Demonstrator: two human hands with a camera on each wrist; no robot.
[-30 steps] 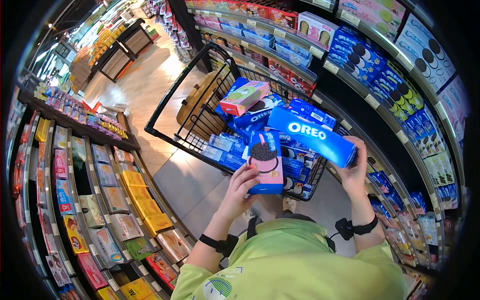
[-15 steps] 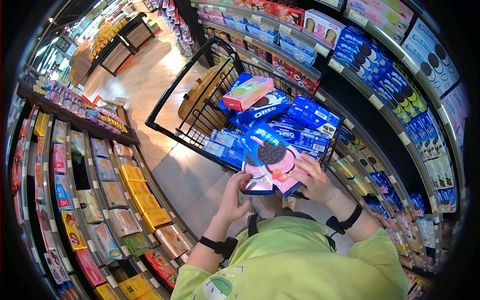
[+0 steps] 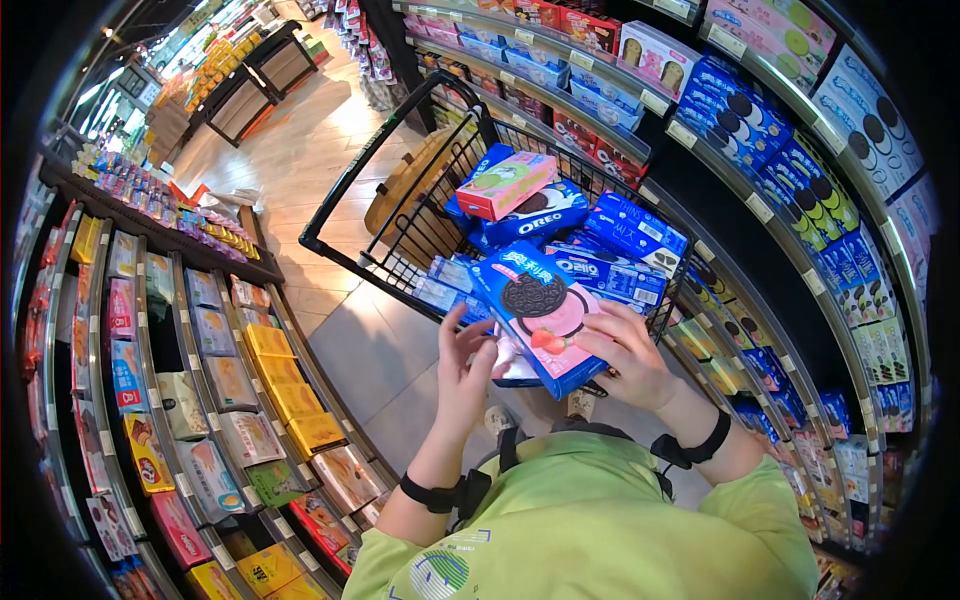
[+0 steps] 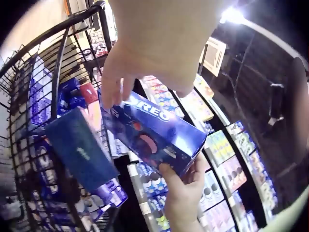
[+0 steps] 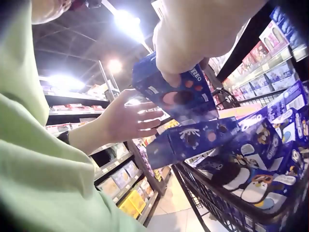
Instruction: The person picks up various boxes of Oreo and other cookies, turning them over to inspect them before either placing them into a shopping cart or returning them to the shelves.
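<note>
My right hand (image 3: 630, 355) grips a blue Oreo box (image 3: 535, 310) with a pink strawberry-cookie picture, held tilted over the near side of the cart. In the right wrist view, the fingers of my left hand (image 5: 130, 116) are spread and hold nothing, close beside that box. A second blue Oreo box (image 5: 188, 140) is tilted just below the gripped one; in the left wrist view this second box (image 4: 82, 150) shows a plain blue side over the cart's contents. From the head view, the gripped box mostly hides it.
The black wire shopping cart (image 3: 335, 190) holds several Oreo packs (image 3: 635, 228) and a pink-and-green box (image 3: 507, 186). Shelves of boxed cookies (image 3: 735, 105) curve along the right. Yellow packets (image 3: 285, 385) and other snacks line the left shelves, with tiled floor (image 3: 345, 345) between.
My right hand brought its box from the right to the front of the second box, turning its cookie picture up. My left hand let go of the second box and its fingers spread.
</note>
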